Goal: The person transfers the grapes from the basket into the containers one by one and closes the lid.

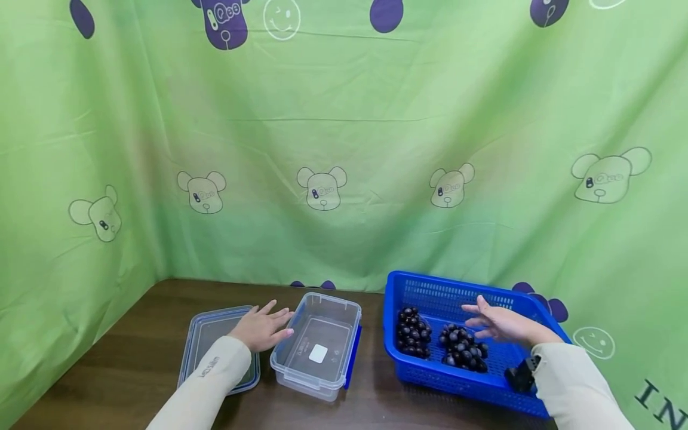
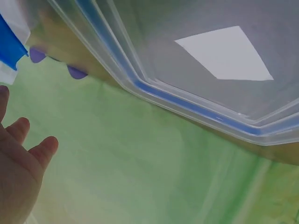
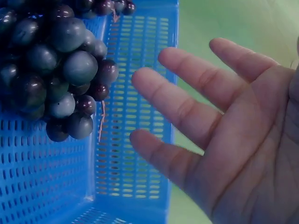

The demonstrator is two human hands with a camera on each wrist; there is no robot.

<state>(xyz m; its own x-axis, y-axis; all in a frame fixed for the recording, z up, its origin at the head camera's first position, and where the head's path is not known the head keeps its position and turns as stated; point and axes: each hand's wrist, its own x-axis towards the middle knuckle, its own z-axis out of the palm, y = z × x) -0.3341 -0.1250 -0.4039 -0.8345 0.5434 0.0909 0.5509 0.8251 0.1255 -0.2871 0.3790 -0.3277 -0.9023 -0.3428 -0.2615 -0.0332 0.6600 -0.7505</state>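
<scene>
Two bunches of dark grapes (image 1: 463,347) lie in a blue plastic basket (image 1: 446,382) on the right. Over the basket, my right hand (image 1: 502,322) hovers with fingers spread and nothing in it; the right wrist view shows its open palm beside the grapes (image 3: 51,70). To the left stands a clear, lidless food container (image 1: 322,334) with a white label inside and a blue clip at its right side. My left hand (image 1: 261,327), fingers spread, is at the container's left rim, over a clear lid (image 1: 201,340) lying flat on the table.
The brown wooden table (image 1: 129,352) meets a green curtain (image 1: 333,245) printed with bear faces at the back and left. The basket's raised walls surround the grapes. Container and basket stand side by side with a narrow strip of table between them.
</scene>
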